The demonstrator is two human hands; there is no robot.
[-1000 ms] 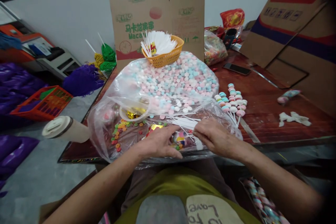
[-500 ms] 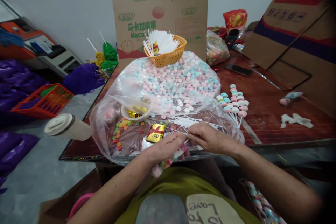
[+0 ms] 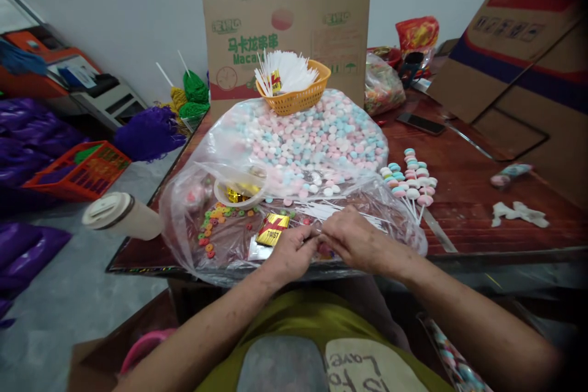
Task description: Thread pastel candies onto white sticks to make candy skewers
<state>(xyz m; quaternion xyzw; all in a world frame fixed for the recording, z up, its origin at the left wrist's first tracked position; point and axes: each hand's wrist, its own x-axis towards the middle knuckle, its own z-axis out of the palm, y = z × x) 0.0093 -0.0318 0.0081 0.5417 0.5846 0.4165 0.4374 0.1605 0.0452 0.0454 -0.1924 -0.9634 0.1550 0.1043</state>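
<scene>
My left hand [image 3: 291, 253] and my right hand [image 3: 350, 237] meet fingertip to fingertip at the near edge of the table, both closed in a pinch on a thin white stick [image 3: 316, 234]. A bit of candy shows under my right fingers. They work over a clear plastic sheet [image 3: 184, 233] spread on the wood. A red and gold twist-tie packet [image 3: 272, 229] lies just left of my left hand. Loose white sticks [image 3: 321, 209] lie just beyond my hands. Behind them is a big heap of pink, blue and white candies [image 3: 312, 138].
An orange basket of white sticks [image 3: 294, 89] sits atop the heap. Finished candy skewers [image 3: 408, 176] lie to the right, small ring candies [image 3: 215, 220] and a white cup [image 3: 241, 195] to the left. A lidded cup [image 3: 120, 215], cardboard boxes [image 3: 289, 18], a phone [image 3: 420, 123].
My left hand left the sheet, drew a candy stick toward me, then rose to meet my right hand. The twist-tie packet, hidden before, now shows. The view shifted slightly.
</scene>
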